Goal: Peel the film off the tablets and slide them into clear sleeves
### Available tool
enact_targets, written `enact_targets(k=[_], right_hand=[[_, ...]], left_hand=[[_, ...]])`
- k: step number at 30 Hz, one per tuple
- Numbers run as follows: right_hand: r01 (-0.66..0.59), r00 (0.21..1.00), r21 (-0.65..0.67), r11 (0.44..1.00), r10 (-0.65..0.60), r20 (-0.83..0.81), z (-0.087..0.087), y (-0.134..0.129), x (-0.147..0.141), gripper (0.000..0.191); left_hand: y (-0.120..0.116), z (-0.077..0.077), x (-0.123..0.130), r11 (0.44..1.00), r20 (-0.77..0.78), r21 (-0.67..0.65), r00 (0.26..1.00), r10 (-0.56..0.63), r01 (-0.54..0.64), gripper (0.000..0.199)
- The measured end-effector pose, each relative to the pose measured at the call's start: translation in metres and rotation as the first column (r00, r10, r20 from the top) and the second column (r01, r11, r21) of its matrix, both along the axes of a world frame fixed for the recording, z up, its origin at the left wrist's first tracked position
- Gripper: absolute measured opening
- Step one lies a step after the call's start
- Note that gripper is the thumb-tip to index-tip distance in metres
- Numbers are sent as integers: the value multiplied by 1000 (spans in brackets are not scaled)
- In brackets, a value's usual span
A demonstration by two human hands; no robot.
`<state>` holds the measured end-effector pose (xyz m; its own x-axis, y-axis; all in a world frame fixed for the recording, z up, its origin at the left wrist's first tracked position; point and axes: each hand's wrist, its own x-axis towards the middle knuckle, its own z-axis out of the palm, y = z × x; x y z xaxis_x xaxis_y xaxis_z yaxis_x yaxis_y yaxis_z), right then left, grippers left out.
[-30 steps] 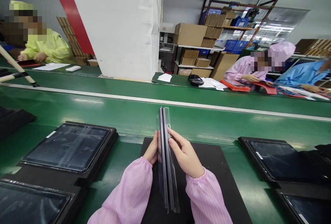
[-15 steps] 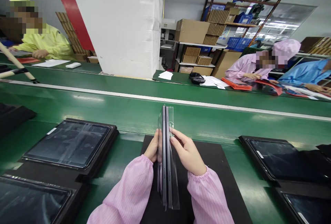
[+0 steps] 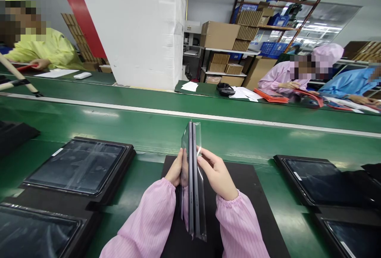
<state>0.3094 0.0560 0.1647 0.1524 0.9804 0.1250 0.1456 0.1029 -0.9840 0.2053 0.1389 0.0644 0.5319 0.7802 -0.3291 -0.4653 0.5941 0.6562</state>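
Two slim grey tablets stand on edge, face to face, with clear plastic film around them, between my hands. My left hand presses against the outer face of the left tablet, its fingers partly hidden behind it. On the other side, my right hand holds the right tablet through the loose film, thumb and fingers against it. Below them lies a flat black mat on the green surface.
Film-covered tablets on black bases lie at the left and right. A white rail crosses behind. Beyond it are a white pillar, orange folders and several people at work.
The two tablets have tilted slightly, their upright edges shifting a little to the right. My hands keep their hold. At the far left, the person in yellow has moved their hands left.
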Motion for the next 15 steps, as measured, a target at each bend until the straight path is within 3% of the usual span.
enact_targets(k=[15], right_hand=[[25, 999, -13, 1000, -25, -26, -1, 0, 2, 47]], left_hand=[[-2, 1, -1, 1000, 7, 18, 1000, 22, -22, 46]])
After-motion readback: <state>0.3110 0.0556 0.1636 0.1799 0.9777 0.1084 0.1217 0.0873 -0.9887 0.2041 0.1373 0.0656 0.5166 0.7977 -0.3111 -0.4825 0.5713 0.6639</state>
